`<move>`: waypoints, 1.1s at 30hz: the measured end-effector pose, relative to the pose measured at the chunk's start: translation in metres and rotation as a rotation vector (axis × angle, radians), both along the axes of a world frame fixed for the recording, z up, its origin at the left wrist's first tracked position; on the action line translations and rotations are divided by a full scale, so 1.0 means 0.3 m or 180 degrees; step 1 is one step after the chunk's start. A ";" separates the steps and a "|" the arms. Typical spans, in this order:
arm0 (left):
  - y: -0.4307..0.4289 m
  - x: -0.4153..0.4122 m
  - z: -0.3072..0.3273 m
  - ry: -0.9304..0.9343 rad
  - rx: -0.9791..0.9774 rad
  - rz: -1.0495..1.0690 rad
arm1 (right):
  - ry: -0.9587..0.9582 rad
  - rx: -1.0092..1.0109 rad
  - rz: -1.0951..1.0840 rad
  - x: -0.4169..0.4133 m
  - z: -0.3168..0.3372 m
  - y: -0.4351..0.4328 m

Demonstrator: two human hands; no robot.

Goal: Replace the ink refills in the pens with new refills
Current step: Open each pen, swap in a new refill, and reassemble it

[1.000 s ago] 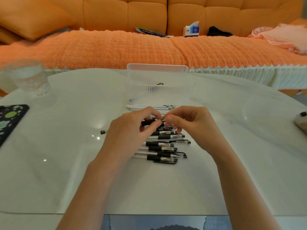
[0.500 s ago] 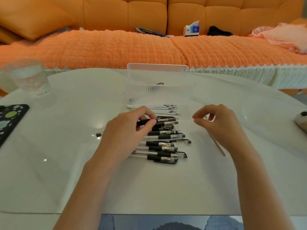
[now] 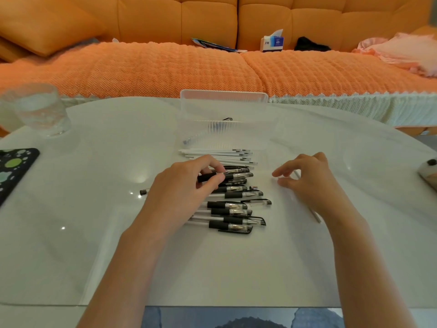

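Note:
My left hand (image 3: 182, 185) grips a clear pen with a black grip (image 3: 208, 177) above a pile of several black-grip gel pens (image 3: 234, 207) in the middle of the white table. The held pen's back end (image 3: 143, 192) sticks out to the left of my hand. My right hand (image 3: 305, 181) hovers to the right of the pile with its fingers loosely spread and nothing pinched. A thin white refill (image 3: 315, 216) lies on the table under it. Several white new refills (image 3: 220, 155) lie in a row just beyond the pile.
A clear plastic box (image 3: 224, 119) stands behind the refills. A glass of water (image 3: 40, 110) is at the far left, a black spotted case (image 3: 14, 166) at the left edge, and a small object (image 3: 428, 171) at the right edge. An orange sofa (image 3: 142, 67) lies beyond.
My right hand drew a refill out of the held pen, carried it right, and released it on the table; its fingers spread. My left hand kept its grip on the pen.

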State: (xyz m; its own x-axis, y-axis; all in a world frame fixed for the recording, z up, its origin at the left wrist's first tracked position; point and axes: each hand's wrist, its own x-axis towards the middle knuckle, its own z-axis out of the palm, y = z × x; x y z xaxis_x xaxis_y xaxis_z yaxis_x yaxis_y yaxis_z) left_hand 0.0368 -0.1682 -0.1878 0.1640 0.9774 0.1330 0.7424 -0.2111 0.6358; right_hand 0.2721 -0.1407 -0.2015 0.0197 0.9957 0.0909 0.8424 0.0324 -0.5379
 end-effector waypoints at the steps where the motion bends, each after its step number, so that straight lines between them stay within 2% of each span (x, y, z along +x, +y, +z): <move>1: 0.000 0.001 0.001 -0.0004 -0.0002 0.0000 | 0.0024 0.0056 0.0021 -0.002 0.003 -0.002; 5: -0.001 -0.001 0.002 -0.0025 0.0003 0.0002 | 0.0189 0.0305 0.0229 -0.031 0.015 -0.014; 11: -0.003 -0.001 0.001 -0.0060 0.0005 -0.0056 | 0.0230 0.0019 0.0668 -0.091 0.007 -0.014; 23: -0.007 -0.001 0.006 -0.0104 -0.0021 -0.0094 | 0.0098 -0.0125 0.0655 -0.108 -0.008 -0.005; 29: 0.003 0.000 0.002 -0.0238 -0.0084 -0.0166 | 0.0939 0.0156 0.0649 -0.108 0.029 -0.026; 33: 0.008 0.003 -0.004 -0.0401 -0.0115 -0.0151 | 0.1262 0.0168 0.0799 -0.127 0.045 -0.034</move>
